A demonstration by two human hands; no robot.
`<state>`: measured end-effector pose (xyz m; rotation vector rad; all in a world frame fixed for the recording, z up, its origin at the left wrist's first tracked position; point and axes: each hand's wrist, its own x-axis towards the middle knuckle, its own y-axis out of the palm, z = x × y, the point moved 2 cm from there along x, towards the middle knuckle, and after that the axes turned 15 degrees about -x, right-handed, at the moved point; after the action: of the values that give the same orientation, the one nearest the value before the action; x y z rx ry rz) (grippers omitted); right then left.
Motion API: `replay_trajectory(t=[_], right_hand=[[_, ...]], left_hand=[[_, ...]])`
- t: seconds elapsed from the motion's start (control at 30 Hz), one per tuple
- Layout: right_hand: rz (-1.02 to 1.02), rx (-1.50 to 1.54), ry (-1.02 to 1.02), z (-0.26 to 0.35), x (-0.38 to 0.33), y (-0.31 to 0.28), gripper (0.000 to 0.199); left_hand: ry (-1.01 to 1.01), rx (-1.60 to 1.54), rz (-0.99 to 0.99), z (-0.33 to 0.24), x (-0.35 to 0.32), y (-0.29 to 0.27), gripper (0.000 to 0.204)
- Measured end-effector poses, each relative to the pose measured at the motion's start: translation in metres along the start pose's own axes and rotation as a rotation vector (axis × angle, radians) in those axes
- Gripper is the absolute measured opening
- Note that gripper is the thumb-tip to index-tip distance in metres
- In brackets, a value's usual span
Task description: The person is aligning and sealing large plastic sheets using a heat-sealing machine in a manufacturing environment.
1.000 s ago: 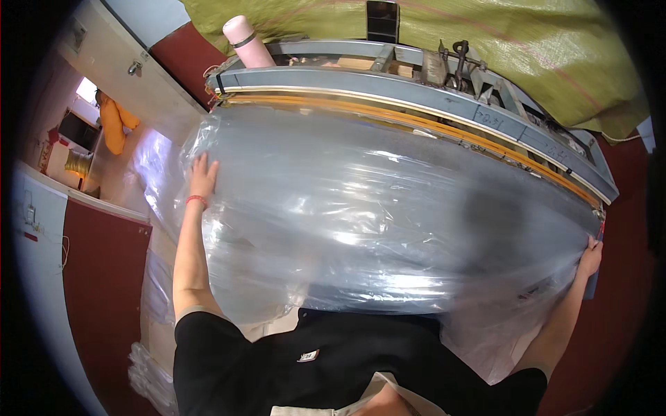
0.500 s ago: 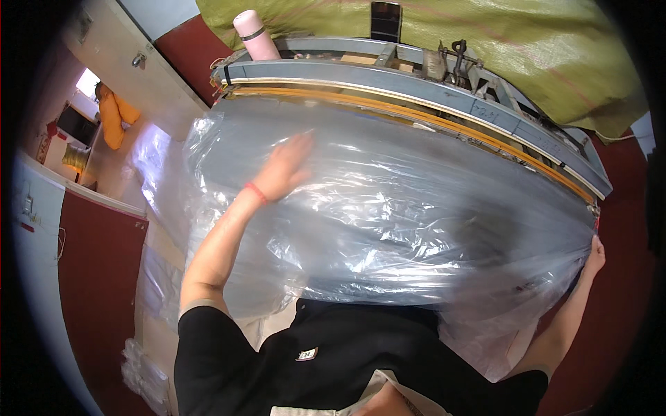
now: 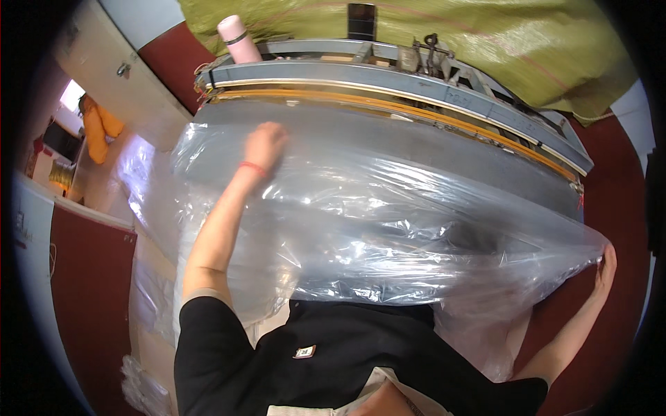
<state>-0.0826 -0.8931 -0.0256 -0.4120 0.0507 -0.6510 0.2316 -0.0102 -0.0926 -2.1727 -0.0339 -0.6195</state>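
Note:
A wide sheet of clear plastic film (image 3: 333,208) lies in shiny wrinkles over the grey bed (image 3: 458,149) of a long metal-framed machine (image 3: 312,69) before me. My left hand (image 3: 266,144), with a red band at the wrist, is at the film's far edge on the left. Its fingers are curled in and seem to pinch the film, though slightly blurred. At the far right my right hand (image 3: 607,267) grips the film's corner, pulling that side taut beyond the end of the bed. The film's near side hangs down in front of my body.
A pink bottle (image 3: 238,40) stands on the machine's frame at the back left. Orange strips (image 3: 388,104) run along the bed's far side. A green-yellow tarp (image 3: 513,48) hangs behind. Left are an open door (image 3: 104,69) and more film (image 3: 139,166) on the floor.
My right hand has moved slightly right and nearer, drawing the film's far edge off the bed on the right. My left hand's spread fingers have curled in, and it has shifted left.

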Motion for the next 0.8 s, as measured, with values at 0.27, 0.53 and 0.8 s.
replay_trajectory(t=[0.27,0.53,0.8], right_hand=[[-0.605,0.130,0.125,0.017,0.091,0.103,0.027],[-0.769,-0.705,0.047,0.031,0.090,0.291,0.025],[-0.881,-0.631,0.129,0.033,0.104,0.298,0.025]], left_hand=[[-0.373,-0.990,-0.585,-0.003,0.066,-0.025,0.013],[-0.300,-0.413,-0.681,0.158,0.077,0.012,0.021],[-0.233,-0.630,-0.657,0.150,0.096,0.025,0.022]])
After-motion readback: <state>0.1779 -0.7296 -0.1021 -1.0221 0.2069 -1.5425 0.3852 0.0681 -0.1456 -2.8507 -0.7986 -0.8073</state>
